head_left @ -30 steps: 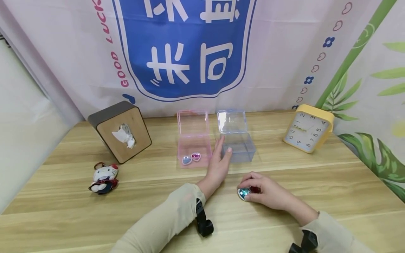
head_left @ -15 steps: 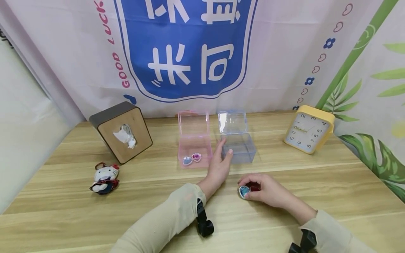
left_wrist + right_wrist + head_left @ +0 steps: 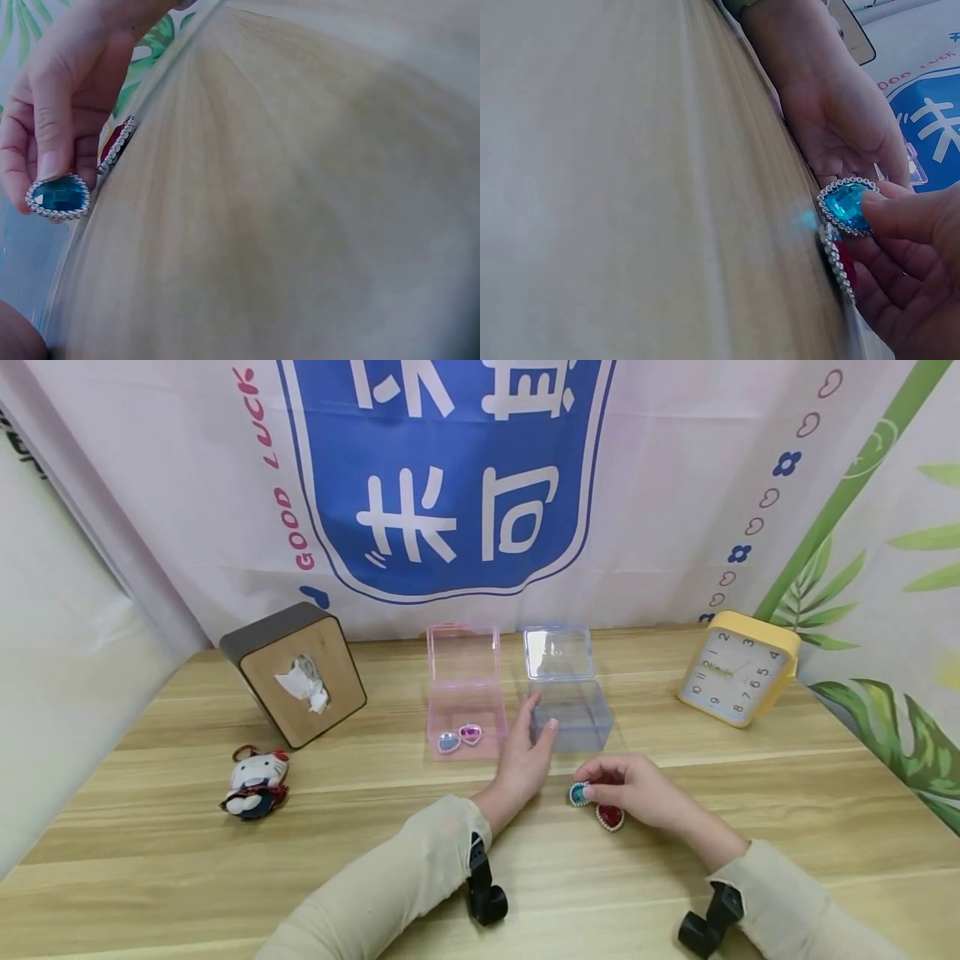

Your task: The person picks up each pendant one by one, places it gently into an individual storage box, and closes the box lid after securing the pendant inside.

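Note:
My right hand (image 3: 637, 793) pinches a teal-blue heart-shaped gem (image 3: 577, 793) with a beaded silver rim, thumb on its face in the right wrist view. Just below those fingers a red heart-shaped gem (image 3: 611, 817) with the same rim lies on the table. My left hand (image 3: 522, 760) rests against the near-left corner of a clear blue plastic box (image 3: 573, 722), its fingers along the side and thumb at the front. That box's lid is up. To its left stands a clear pink box (image 3: 442, 706), lid also up, with a pale blue gem (image 3: 448, 742) and a pink gem (image 3: 471, 734) inside.
At the back left stands a tissue box (image 3: 300, 677), with a plush cat keychain (image 3: 257, 783) in front of it. A yellow clock (image 3: 738, 668) leans at the back right. Behind the wooden table (image 3: 375, 827) hangs a printed cloth (image 3: 450, 485).
My right hand has shifted slightly up and lifted the teal gem away from the red one, which now shows fully. The left hand stays at the blue box.

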`<state>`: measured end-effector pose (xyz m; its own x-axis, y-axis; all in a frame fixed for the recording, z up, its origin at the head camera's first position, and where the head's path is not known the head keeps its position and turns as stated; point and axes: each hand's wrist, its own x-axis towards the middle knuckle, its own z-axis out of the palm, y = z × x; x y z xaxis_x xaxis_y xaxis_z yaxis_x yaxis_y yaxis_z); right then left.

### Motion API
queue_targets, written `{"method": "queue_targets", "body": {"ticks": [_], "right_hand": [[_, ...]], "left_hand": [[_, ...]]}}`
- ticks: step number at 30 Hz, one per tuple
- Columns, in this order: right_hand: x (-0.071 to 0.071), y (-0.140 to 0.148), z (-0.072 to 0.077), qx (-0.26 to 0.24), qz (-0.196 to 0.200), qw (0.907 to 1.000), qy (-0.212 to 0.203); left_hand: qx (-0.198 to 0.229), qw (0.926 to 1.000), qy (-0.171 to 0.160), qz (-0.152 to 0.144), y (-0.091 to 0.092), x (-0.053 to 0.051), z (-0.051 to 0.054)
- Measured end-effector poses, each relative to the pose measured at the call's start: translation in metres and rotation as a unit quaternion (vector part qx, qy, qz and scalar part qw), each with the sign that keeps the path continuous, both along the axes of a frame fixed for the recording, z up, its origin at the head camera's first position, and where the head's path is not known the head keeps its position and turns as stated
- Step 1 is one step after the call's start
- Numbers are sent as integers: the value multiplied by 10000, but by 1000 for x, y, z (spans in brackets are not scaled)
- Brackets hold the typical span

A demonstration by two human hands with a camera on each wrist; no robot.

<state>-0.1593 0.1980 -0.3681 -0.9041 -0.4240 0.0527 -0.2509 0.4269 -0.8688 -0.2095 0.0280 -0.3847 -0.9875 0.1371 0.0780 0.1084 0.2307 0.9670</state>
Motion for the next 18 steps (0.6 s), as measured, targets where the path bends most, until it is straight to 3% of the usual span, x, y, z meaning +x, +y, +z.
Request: {"method": "queue_targets", "body": {"ticks": [7,18], "right_hand": [[-6,1,11,262,-342,9991,-51],[-15,-2,22,263,-205,9991,248]], "left_hand": [[-146,9999,6,14,0,1,1],[-251,9994,241,19,0,0,-1]]}}
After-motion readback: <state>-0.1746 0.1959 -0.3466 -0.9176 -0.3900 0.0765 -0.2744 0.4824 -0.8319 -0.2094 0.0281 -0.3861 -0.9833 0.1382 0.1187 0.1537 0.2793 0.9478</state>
